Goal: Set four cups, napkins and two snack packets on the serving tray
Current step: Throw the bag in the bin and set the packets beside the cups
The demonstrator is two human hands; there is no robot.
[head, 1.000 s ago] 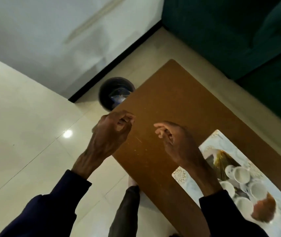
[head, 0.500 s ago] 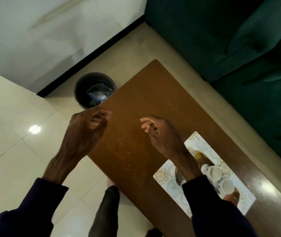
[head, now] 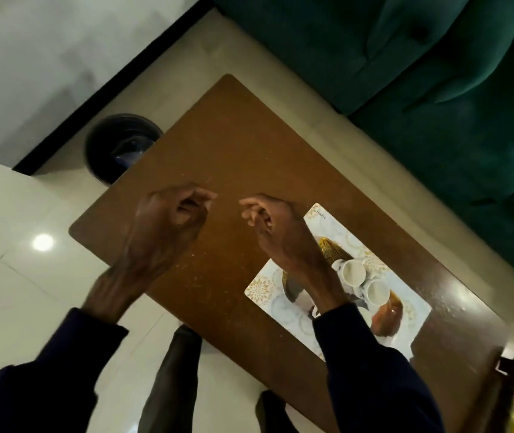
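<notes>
Two white cups [head: 354, 271] are all we can clearly count on the serving tray [head: 263, 289] right now, sitting mouth-up and touching each other near the tray's middle. A third rim peeks out just beside our right sleeve [head: 374, 376], and a fourth may be hidden under the forearm, but we honestly can't tell. There's a gold packet [head: 332, 250] lying on the tray's far half, and something brownish [head: 387, 317] on the near half that could be the second snack packet, too blurry to call. Napkins? Can't pick any out.

Our left hand [head: 168, 220] hovers over the bare table [head: 234, 145] well off the tray's far end, fingers curled in with thumb against fingertips, pinching nothing that we can see. Our right hand [head: 276, 226] is just past the tray's far corner, fingers loosely bent, nothing in it either.

What worries us: the right forearm is crossing right over the tray, close above the cups. Drag that sleeve back carelessly and it could clip a cup and tip it into its neighbour. Also there's a bin [head: 115, 148] on the floor beyond the table's far corner, so anything light swept off that edge could end up in it.
</notes>
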